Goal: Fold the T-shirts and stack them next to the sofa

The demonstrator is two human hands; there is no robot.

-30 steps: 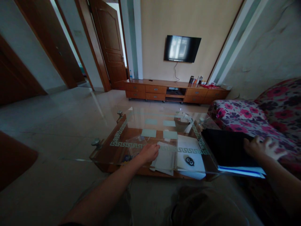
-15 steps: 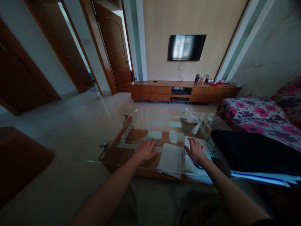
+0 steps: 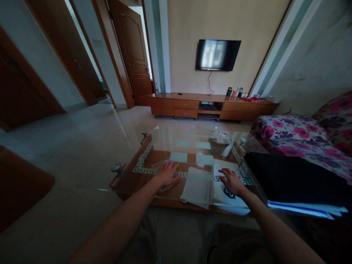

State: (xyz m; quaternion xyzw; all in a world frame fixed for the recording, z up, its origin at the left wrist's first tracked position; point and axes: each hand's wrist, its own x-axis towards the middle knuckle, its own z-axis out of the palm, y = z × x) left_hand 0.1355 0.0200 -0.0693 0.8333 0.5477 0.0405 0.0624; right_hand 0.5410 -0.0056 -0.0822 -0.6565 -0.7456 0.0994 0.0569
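Both my hands are over the near part of a glass-topped coffee table (image 3: 143,179) with a pale Greek-key border. My left hand (image 3: 167,173) is palm down, fingers apart, beside a crumpled clear plastic piece (image 3: 159,165); it holds nothing. My right hand (image 3: 231,180) hangs over white paper (image 3: 220,194), fingers spread and slightly bent, holding nothing. Just below it shows a black shape with round white marks (image 3: 229,193). Between the hands are white sheets (image 3: 195,187); whether they lie on or under the glass I cannot tell.
A large black folder (image 3: 291,179) with white and blue edges lies on the right. Behind it stands a flowered sofa (image 3: 294,132). A low wooden TV cabinet (image 3: 185,106) runs along the far wall under a television (image 3: 218,55). A brown wooden piece (image 3: 22,187) stands at left.
The view has shifted slightly. My right hand has moved a little down and right relative to the paper, uncovering more of the black shape. My left hand is nearly unchanged.
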